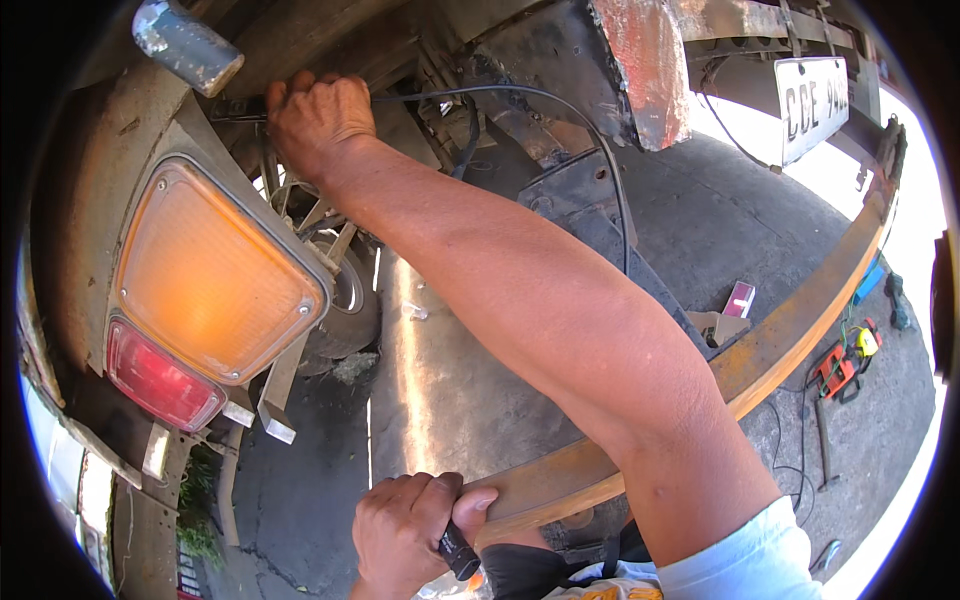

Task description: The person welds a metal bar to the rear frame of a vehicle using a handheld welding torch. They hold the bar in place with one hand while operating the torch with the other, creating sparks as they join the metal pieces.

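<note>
My left hand [405, 530] is closed around a small black flashlight [460, 556] and rests against a long rusty metal bar [560, 480], its thumb beside the bar's end. Stretched to the upper left, my right arm ends in a closed right hand [322, 120] up under the vehicle body. A black cable [520, 90] runs into that fist from the right, and a dark narrow piece sticks out on its left; what it is I cannot make out. Just below the right hand is a tail light with an amber lens [215, 270] and a red lens [165, 375].
A worn grey cylinder [188, 45] juts out above the light. A red-painted metal plate [645, 75] and a white number plate [812, 105] hang at upper right. On the floor lie a small box [738, 299], an orange tool [835, 370] and cords. A wheel [350, 290] stands underneath.
</note>
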The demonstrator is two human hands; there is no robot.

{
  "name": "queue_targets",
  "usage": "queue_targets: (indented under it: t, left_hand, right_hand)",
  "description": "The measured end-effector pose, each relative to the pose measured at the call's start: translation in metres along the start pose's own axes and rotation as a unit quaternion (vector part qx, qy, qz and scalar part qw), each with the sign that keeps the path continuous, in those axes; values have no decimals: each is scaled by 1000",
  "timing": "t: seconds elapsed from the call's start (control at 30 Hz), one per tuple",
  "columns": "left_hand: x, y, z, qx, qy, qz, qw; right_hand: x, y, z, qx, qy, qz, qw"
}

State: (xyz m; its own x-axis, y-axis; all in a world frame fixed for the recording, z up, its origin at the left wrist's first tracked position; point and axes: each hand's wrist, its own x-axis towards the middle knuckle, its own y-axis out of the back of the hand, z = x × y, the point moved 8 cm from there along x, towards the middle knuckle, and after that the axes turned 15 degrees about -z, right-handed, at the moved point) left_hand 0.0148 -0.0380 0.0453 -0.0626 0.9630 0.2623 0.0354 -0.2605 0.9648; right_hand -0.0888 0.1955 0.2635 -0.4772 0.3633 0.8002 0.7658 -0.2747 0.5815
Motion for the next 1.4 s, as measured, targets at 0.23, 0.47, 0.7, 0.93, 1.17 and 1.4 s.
queue_targets:
  t: [0.23,0.47,0.7,0.93,1.17,1.4]
  left_hand:
    - [-5,-3,-5,9,-3,18,1000]
    - [-3,-6,-5,18,-6,-5,1000]
    - [-2,-3,-1,17,-1,-12,1000]
    - [1,0,0,5,-8,-15,1000]
    - [2,2,5,11,-6,-13,1000]
    - [0,-7,-3,27,-39,-21,999]
  right_hand:
    - [-6,8,25,-63,-18,50,997]
    - [-10,23,28,84,67,9,994]
    - [-14,26,20,90,98,-15,991]
    - [-3,37,27,136,73,-4,988]
    - [-5,41,54,154,39,41,986]
    - [-13,38,66,148,-4,42,988]
